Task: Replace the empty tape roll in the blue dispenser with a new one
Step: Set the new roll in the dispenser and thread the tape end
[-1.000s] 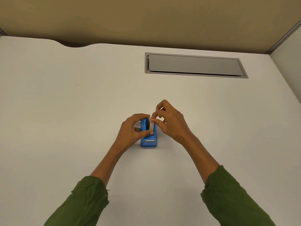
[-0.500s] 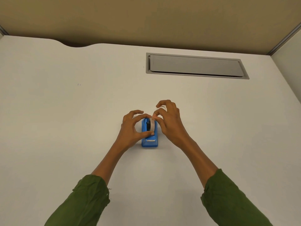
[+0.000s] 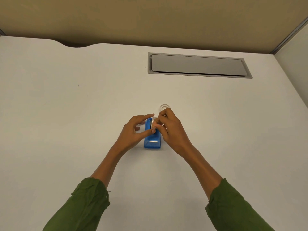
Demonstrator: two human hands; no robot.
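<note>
The blue dispenser stands on the white desk, its cutter end toward me. My left hand grips its left side, with the thumb across the top and the index finger over the far end. My right hand comes in from the right and pinches the clear tape roll sitting in the dispenser's cradle. My fingers hide most of the roll. A thin clear ring, an empty tape core, lies flat on the desk just beyond my right fingers.
A grey cable-tray flap is set into the white desk at the back right. A tan partition runs along the far edge, and a pale wall closes the right side.
My right fingers have curled down and closed onto the roll in the dispenser. That has uncovered the clear ring on the desk behind them. My left hand keeps its hold.
</note>
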